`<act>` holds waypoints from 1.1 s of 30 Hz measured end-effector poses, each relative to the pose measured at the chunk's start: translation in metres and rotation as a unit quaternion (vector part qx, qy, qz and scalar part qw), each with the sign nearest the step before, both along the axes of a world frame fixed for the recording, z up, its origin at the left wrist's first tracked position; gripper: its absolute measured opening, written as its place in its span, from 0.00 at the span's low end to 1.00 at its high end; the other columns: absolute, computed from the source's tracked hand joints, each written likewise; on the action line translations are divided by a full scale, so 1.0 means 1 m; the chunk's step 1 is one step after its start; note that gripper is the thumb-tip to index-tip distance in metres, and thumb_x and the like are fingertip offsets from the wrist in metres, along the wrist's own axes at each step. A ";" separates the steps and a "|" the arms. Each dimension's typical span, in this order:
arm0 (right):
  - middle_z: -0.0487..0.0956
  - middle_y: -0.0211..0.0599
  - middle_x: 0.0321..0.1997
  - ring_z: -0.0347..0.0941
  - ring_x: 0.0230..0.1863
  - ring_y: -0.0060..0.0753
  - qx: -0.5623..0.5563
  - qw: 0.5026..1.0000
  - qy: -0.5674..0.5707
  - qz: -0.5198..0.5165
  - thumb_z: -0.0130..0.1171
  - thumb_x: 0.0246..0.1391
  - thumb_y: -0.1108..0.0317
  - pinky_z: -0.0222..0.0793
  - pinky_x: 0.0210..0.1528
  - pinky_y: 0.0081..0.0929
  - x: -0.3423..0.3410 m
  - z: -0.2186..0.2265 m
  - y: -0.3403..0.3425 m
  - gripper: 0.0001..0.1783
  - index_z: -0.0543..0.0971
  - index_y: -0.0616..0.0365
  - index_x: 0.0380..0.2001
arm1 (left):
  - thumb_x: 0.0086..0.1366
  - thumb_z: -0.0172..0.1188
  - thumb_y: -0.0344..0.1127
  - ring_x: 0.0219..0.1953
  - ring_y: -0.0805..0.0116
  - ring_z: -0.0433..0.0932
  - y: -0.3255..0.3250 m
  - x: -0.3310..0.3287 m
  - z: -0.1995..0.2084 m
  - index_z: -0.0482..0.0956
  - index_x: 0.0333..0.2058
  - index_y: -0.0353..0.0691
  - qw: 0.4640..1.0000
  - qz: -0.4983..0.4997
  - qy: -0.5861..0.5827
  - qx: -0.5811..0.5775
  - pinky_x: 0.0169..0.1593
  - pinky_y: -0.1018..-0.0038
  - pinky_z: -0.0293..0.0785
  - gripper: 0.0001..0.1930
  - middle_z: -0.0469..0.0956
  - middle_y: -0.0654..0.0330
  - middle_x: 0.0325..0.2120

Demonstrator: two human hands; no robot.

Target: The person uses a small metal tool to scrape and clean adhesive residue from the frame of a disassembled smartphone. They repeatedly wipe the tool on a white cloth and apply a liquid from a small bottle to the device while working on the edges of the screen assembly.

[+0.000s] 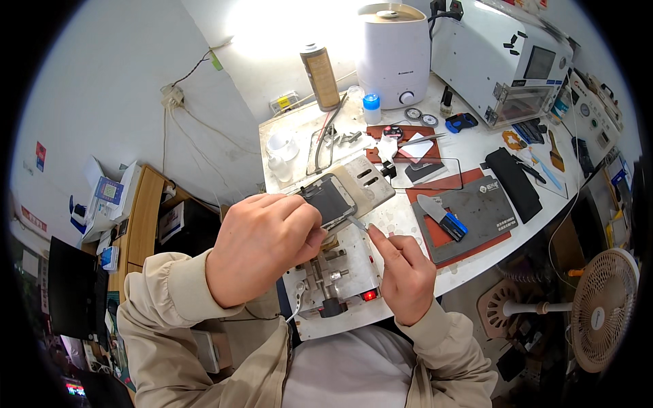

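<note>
A phone-sized dark panel with a pale rim lies on the metal plate of a bench fixture, tilted in my view. My right hand pinches a thin flat metal blade, index finger stretched along it. The blade's tip is at the panel's near right corner. My left hand is closed over the panel's near left side, knuckles up. Whatever its fingertips grip is hidden beneath the hand. Below the plate, the fixture shows clamp screws and a lit red switch.
Right of the fixture, a blue-handled scraper lies on a grey mat. A black pouch sits beyond it. At the back stand a spray can, a white humidifier and a white boxy machine. A fan stands at the right.
</note>
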State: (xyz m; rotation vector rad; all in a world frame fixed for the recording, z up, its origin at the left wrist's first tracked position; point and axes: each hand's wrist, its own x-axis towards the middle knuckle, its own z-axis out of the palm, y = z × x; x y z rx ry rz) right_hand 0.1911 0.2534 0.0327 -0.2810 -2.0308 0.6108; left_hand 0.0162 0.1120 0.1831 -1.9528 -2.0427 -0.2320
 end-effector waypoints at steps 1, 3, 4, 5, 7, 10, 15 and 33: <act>0.77 0.34 0.36 0.76 0.28 0.34 -0.023 1.000 0.003 0.015 0.65 0.49 0.87 0.79 0.33 0.33 0.000 0.001 0.000 0.35 0.88 0.53 0.62 | 0.63 0.73 0.37 0.34 0.59 0.85 0.000 0.000 0.000 0.79 0.31 0.41 1.000 -0.001 0.000 0.002 0.41 0.64 0.82 0.10 0.81 0.61 0.27; 0.79 0.36 0.36 0.76 0.27 0.35 -0.071 0.996 0.008 0.045 0.64 0.50 0.88 0.77 0.32 0.34 0.001 0.001 0.000 0.34 0.88 0.53 0.61 | 0.62 0.73 0.37 0.34 0.59 0.85 0.000 0.000 0.001 0.79 0.31 0.41 1.000 -0.002 -0.001 0.003 0.40 0.64 0.82 0.10 0.81 0.61 0.27; 0.78 0.35 0.36 0.76 0.27 0.35 -0.077 0.996 0.011 0.050 0.65 0.49 0.88 0.77 0.32 0.34 0.000 0.001 0.001 0.35 0.88 0.53 0.61 | 0.62 0.73 0.37 0.34 0.59 0.85 0.000 0.000 0.001 0.79 0.31 0.41 1.000 -0.003 -0.001 0.003 0.40 0.64 0.81 0.10 0.80 0.61 0.27; 0.78 0.35 0.35 0.76 0.27 0.35 -0.083 0.995 0.014 0.055 0.65 0.49 0.88 0.76 0.31 0.35 0.000 0.000 0.001 0.35 0.88 0.53 0.61 | 0.62 0.73 0.37 0.34 0.59 0.85 0.001 -0.001 0.001 0.79 0.31 0.41 1.000 -0.004 -0.001 0.003 0.40 0.63 0.81 0.10 0.80 0.61 0.27; 0.78 0.35 0.35 0.76 0.28 0.34 -0.067 0.996 0.011 0.049 0.65 0.48 0.88 0.76 0.31 0.34 0.000 -0.001 0.002 0.35 0.88 0.53 0.61 | 0.62 0.73 0.37 0.34 0.59 0.85 0.001 -0.001 0.002 0.79 0.32 0.41 1.000 -0.003 -0.001 0.003 0.40 0.63 0.81 0.10 0.80 0.61 0.27; 0.77 0.35 0.35 0.76 0.28 0.34 -0.001 1.000 0.002 0.014 0.65 0.47 0.87 0.76 0.31 0.33 0.000 0.000 0.004 0.36 0.88 0.54 0.62 | 0.62 0.73 0.37 0.34 0.59 0.85 0.001 -0.001 0.001 0.79 0.32 0.41 1.000 -0.003 -0.001 0.000 0.40 0.63 0.81 0.11 0.80 0.61 0.27; 0.77 0.34 0.36 0.76 0.27 0.34 0.047 0.999 0.008 -0.017 0.66 0.47 0.87 0.76 0.30 0.32 -0.001 -0.003 0.004 0.35 0.88 0.55 0.61 | 0.62 0.73 0.37 0.33 0.59 0.84 0.001 -0.003 0.000 0.79 0.31 0.42 1.000 -0.006 0.004 -0.003 0.39 0.63 0.81 0.11 0.80 0.61 0.27; 0.77 0.32 0.36 0.77 0.28 0.32 0.057 0.998 -0.005 -0.033 0.66 0.46 0.87 0.76 0.31 0.33 -0.001 0.002 0.003 0.36 0.88 0.54 0.61 | 0.62 0.73 0.37 0.32 0.59 0.84 0.001 -0.003 -0.001 0.79 0.31 0.42 1.000 0.000 -0.007 0.006 0.38 0.64 0.80 0.10 0.80 0.62 0.26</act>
